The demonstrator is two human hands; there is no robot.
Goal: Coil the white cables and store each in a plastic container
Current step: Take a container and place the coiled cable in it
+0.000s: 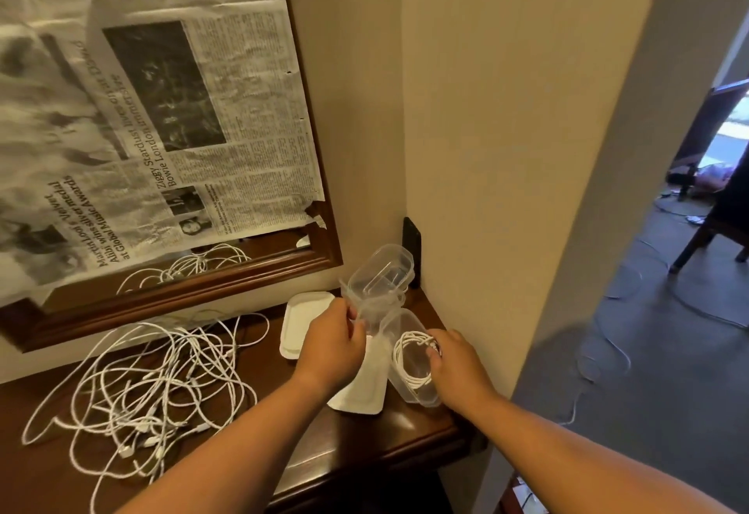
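In the head view, our left hand [332, 345] pinches the rim of a tilted stack [381, 274] of clear containers. Our right hand [458, 367] grips a container [421, 394] holding a coiled cable [407, 355]. Loose cables [154, 384] lie tangled on the tabletop [364, 444], left.

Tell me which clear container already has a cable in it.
The container at the right hand, whose fingers pinch the coiled white cable lying inside it. The stacked containers gripped by the left hand look empty.
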